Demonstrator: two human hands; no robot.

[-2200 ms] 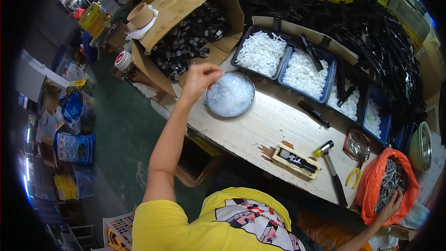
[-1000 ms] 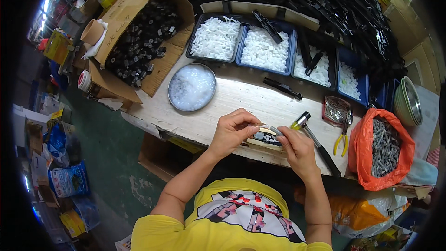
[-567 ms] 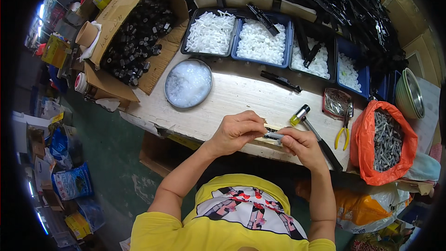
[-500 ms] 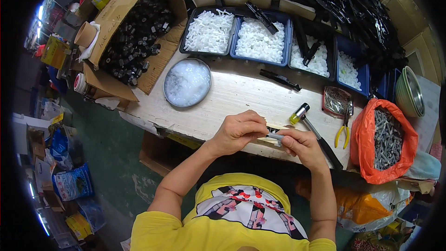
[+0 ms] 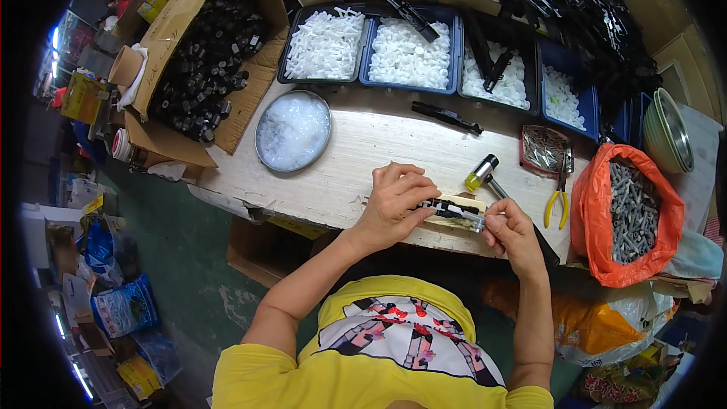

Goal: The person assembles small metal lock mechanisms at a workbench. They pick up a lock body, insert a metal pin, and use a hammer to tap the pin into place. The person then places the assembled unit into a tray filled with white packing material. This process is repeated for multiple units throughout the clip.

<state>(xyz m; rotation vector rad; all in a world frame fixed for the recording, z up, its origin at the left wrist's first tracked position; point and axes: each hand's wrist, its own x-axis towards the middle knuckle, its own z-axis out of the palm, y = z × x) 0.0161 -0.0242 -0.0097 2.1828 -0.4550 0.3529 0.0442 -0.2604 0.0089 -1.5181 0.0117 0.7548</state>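
My left hand (image 5: 394, 204) has its fingers closed over the left part of a narrow black piece (image 5: 447, 210), holding it against a cream block (image 5: 462, 201) at the table's front edge. A grey, rod-like part (image 5: 473, 221) lies along the black piece and reaches its right end. Beside that end is my right hand (image 5: 513, 233), thumb and fingers pinched together; what sits between the fingertips is too small to make out. Just beyond the hands lies a hammer with a yellow, clear-looking head (image 5: 482, 173), its dark handle running toward me behind the right hand.
A round dish of whitish, translucent stuff (image 5: 294, 132) stands left. Behind are blue bins of white plastic parts (image 5: 409, 57) and a loose black piece (image 5: 447, 117). Rightward lie yellow-handled pliers (image 5: 556, 208) and a red bag of grey parts (image 5: 587, 216). A carton (image 5: 254, 98) holds black pieces.
My right hand has moved right, off the middle of the black piece to its end, uncovering the grey part. My left hand stays on the piece. The whole view has shifted slightly.
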